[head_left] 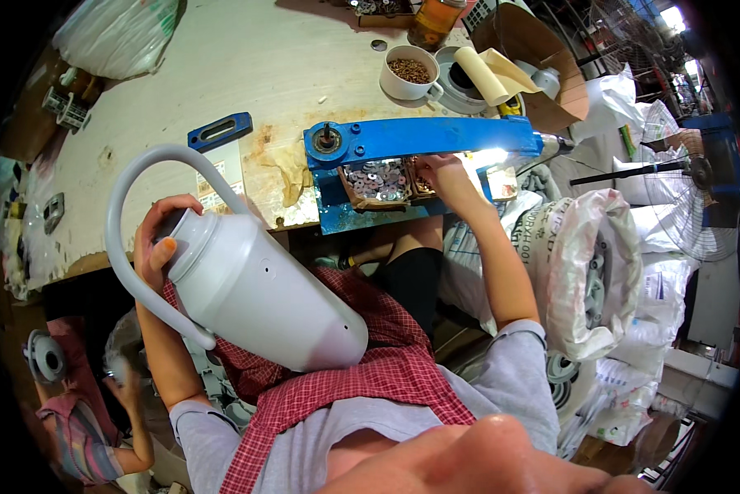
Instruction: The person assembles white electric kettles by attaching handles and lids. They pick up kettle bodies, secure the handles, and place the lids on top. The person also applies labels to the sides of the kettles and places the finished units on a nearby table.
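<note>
A light grey plastic jug body (267, 288) with a big loop handle (127, 185) lies tilted across my lap, its neck up to the left. My left hand (157, 239) is closed round that neck, the thumb on the outside and some fingers behind it. Two small holes show in the jug's side. Under the blue arm of a press-like machine (419, 138), my right hand (445, 177) dips into a small box (420, 188) of small brass-coloured parts. Its fingers are bent together, and their tips are hidden. Beside it sits a box of metal washers (375, 181).
On the table (246, 49) stand a white cup of small brass parts (409, 72), a jar of amber liquid (436, 20) and a blue slotted bar (220, 131). White woven sacks (584, 272) and a fan (699, 173) are at right. Another person (86, 420) works at lower left.
</note>
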